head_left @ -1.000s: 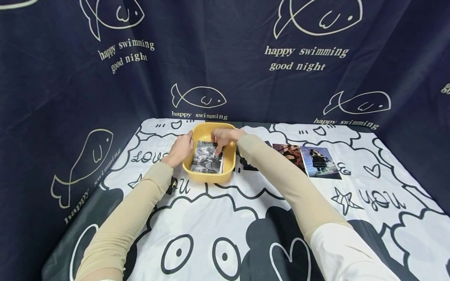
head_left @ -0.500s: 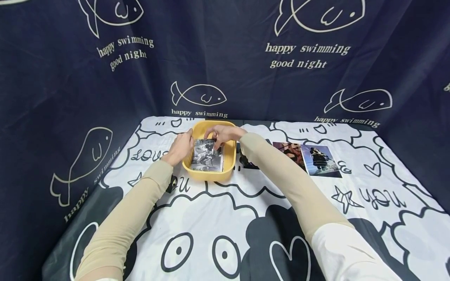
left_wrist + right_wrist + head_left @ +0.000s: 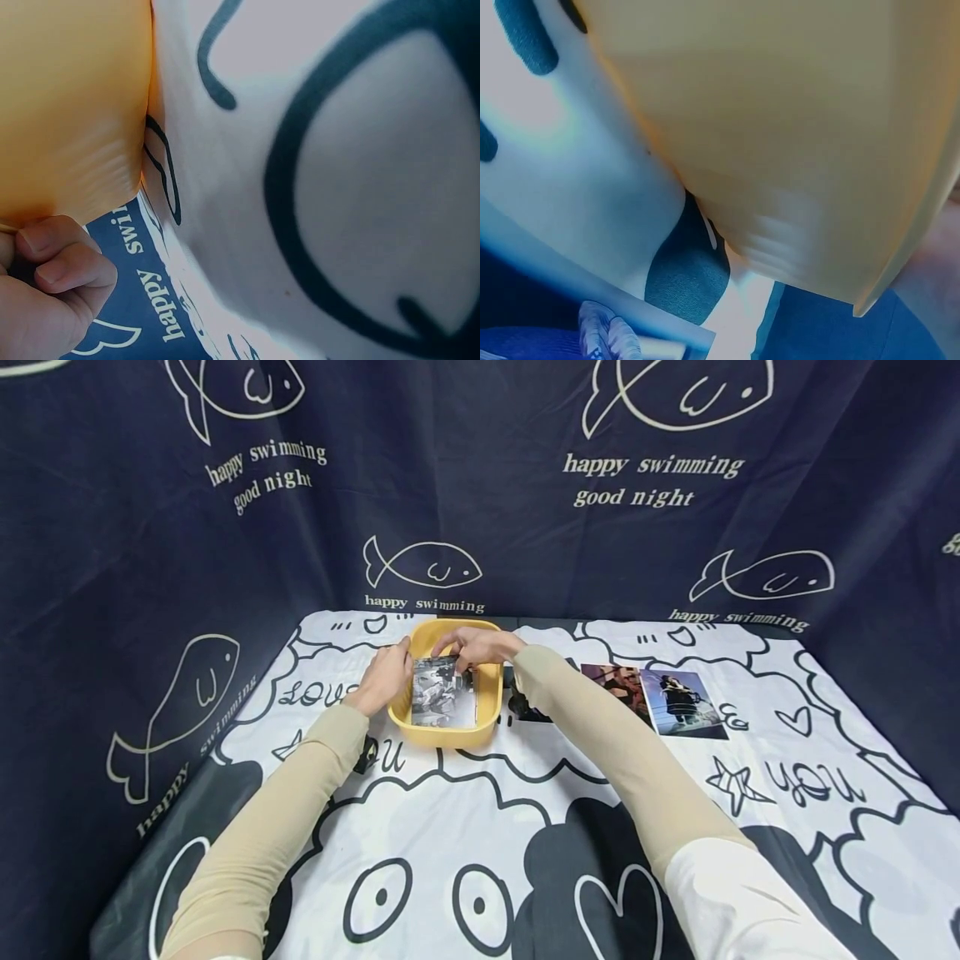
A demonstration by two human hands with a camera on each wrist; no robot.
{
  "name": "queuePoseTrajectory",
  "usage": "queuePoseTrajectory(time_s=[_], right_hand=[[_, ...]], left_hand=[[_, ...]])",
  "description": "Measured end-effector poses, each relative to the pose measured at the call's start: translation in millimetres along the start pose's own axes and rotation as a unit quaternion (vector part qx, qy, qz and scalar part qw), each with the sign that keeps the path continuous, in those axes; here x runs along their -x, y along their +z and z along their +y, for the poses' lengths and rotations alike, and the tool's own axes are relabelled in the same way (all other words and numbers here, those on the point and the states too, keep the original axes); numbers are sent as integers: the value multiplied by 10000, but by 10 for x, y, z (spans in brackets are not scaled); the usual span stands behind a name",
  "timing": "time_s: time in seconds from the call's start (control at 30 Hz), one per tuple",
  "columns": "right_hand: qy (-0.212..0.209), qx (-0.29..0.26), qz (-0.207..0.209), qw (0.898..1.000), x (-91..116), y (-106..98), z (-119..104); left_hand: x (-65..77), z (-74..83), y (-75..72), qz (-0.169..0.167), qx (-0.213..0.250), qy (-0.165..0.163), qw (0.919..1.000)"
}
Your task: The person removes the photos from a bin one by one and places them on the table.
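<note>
A yellow plastic basin (image 3: pixel 444 737) stands on the patterned cloth. My left hand (image 3: pixel 387 675) grips its left rim; in the left wrist view the curled fingers (image 3: pixel 71 266) lie against the basin wall (image 3: pixel 67 97). Inside the basin lies a black-and-white photo (image 3: pixel 442 697), with light glare on its lower right part. My right hand (image 3: pixel 480 647) reaches in over the right rim and holds the photo at its upper edge, thumb nearer me and fingers farther back. In the right wrist view the basin's outer wall (image 3: pixel 780 150) hides most of that hand.
Right of the basin, a dark photo (image 3: pixel 531 708) lies partly under my right forearm. Farther right are a reddish-brown photo (image 3: pixel 617 683) and a blue-sky photo (image 3: pixel 681 703). A small dark item (image 3: pixel 366 755) peeks out beside my left forearm. A navy fish-print curtain (image 3: pixel 510 527) hangs behind.
My right hand has shifted slightly left and back along the photo's upper edge, its fingers spreading. The photo has turned a little straighter in the basin. My left hand has stayed on the rim.
</note>
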State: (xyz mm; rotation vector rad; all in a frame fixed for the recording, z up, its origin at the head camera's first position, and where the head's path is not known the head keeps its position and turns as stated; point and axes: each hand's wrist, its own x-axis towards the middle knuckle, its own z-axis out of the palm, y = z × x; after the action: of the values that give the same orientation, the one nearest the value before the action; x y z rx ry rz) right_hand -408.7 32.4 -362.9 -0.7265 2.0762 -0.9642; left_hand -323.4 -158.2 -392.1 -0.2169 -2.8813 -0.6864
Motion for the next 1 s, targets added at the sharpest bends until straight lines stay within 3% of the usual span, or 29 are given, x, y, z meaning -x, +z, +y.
queuePoseTrajectory(time_s=[0.47,1.0], right_hand=[[-182,-517,-112,9984,28,-43,19],[-424,-692,700,9942,319,-425,-69]], left_hand=[[3,7,13,101,-24,44,9999],[12,23,-1,-53,12,-105,9999]])
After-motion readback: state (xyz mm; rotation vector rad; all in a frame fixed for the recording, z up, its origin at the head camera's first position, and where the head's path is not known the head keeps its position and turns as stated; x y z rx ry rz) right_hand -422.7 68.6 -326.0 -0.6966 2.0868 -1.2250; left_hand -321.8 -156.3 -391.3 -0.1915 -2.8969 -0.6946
